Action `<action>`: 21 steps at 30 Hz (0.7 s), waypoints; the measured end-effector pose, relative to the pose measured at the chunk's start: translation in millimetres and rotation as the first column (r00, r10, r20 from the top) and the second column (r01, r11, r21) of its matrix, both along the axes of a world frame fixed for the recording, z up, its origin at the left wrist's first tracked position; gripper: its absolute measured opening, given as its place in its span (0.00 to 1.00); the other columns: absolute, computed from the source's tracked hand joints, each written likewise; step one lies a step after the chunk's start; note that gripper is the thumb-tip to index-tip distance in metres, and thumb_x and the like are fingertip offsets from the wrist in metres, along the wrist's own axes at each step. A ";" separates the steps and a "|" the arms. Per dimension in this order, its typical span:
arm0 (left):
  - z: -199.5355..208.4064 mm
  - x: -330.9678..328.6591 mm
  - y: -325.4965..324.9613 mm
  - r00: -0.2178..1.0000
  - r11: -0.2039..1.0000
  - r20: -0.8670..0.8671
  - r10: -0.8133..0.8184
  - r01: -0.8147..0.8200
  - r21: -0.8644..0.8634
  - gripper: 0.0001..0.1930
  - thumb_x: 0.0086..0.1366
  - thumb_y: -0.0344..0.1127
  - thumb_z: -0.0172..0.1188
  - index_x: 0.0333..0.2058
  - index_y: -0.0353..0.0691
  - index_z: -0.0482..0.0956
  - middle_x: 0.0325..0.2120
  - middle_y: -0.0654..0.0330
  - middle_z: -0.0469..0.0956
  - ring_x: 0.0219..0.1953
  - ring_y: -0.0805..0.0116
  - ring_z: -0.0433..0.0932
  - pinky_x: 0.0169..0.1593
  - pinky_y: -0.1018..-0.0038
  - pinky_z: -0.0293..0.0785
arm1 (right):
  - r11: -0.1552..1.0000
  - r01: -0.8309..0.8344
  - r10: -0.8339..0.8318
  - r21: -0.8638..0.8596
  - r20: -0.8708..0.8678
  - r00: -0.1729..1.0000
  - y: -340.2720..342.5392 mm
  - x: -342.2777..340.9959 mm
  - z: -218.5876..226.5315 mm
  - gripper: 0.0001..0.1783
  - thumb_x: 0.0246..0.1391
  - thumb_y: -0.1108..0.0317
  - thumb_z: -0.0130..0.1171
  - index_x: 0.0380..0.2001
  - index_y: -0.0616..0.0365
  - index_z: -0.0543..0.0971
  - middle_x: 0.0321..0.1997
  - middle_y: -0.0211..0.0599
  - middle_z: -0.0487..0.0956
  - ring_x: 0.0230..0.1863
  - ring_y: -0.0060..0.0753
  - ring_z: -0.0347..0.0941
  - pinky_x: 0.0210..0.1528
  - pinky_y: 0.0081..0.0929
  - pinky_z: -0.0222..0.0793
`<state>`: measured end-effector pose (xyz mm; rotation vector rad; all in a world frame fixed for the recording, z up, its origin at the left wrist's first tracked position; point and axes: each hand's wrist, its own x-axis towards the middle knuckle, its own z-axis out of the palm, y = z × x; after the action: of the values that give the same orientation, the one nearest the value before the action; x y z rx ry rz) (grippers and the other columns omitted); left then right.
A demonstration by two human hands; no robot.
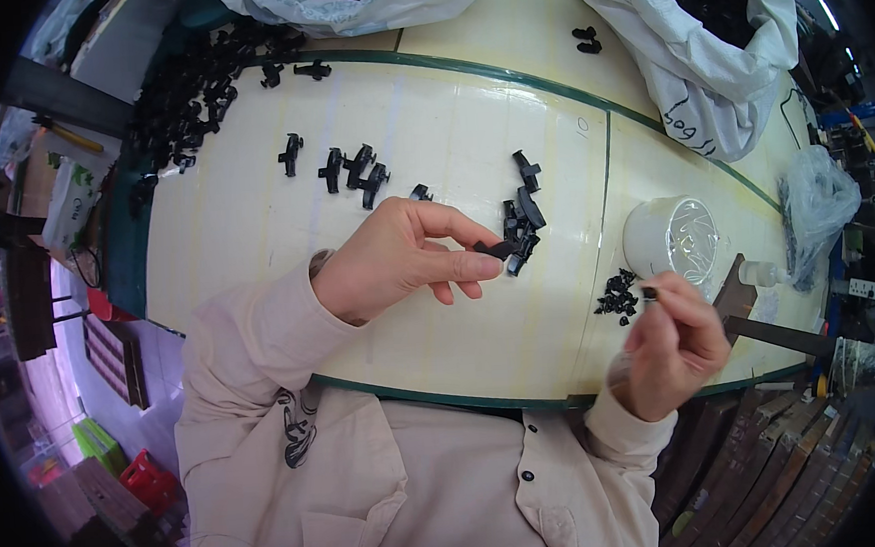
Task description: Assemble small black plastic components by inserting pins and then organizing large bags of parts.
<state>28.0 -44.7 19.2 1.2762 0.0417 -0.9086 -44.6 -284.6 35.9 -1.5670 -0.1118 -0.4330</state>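
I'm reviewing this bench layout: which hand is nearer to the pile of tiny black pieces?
Right. The right hand is close by, to the right of the pile of tiny black pieces; the left hand is well off to its left.

From my remote feed, the table (427, 104) bears black parts (530, 209), smaller bits (616, 294), a white cylinder (644, 241) and sacks (685, 93).
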 end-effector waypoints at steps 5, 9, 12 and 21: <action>-4.0 -17.7 7.8 0.987 0.965 -0.067 0.149 -0.159 -0.209 0.12 0.58 0.30 0.60 0.40 0.30 0.75 0.34 0.57 0.78 0.33 0.70 0.78 0.39 0.78 0.75 | 0.865 -0.205 0.298 0.457 -0.142 0.944 37.6 6.2 -12.7 0.11 0.45 0.88 0.52 0.35 0.69 0.76 0.39 0.55 0.75 0.24 0.30 0.75 0.27 0.22 0.74; -18.2 -16.7 12.0 0.951 0.827 -0.265 0.162 -0.277 -0.489 0.12 0.59 0.27 0.58 0.42 0.32 0.74 0.37 0.57 0.76 0.38 0.70 0.77 0.45 0.77 0.74 | 0.864 -0.297 0.371 0.407 -0.113 0.922 42.1 6.9 -12.3 0.11 0.45 0.89 0.52 0.34 0.70 0.76 0.39 0.54 0.75 0.27 0.32 0.76 0.32 0.25 0.75; -18.7 -17.0 10.7 0.985 0.939 -0.041 0.170 -0.174 -0.295 0.10 0.59 0.24 0.56 0.41 0.32 0.74 0.42 0.58 0.71 0.37 0.70 0.77 0.42 0.75 0.74 | 0.930 -0.282 0.313 0.235 -0.109 0.943 43.0 6.6 -15.0 0.12 0.43 0.89 0.54 0.34 0.69 0.77 0.38 0.53 0.76 0.29 0.33 0.76 0.33 0.24 0.75; -8.6 -18.2 9.3 0.999 0.965 -0.045 -0.016 0.004 -0.262 0.16 0.60 0.27 0.55 0.48 0.32 0.71 0.37 0.58 0.78 0.39 0.74 0.76 0.44 0.78 0.75 | 0.822 -0.127 0.262 -0.554 0.171 0.950 41.7 20.3 -16.0 0.16 0.33 0.87 0.64 0.30 0.65 0.77 0.33 0.44 0.78 0.31 0.38 0.77 0.33 0.23 0.73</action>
<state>9.9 -35.4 10.5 1.0096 -0.0474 -0.9200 -24.4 -243.0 20.0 -2.0259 -0.6280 -0.4492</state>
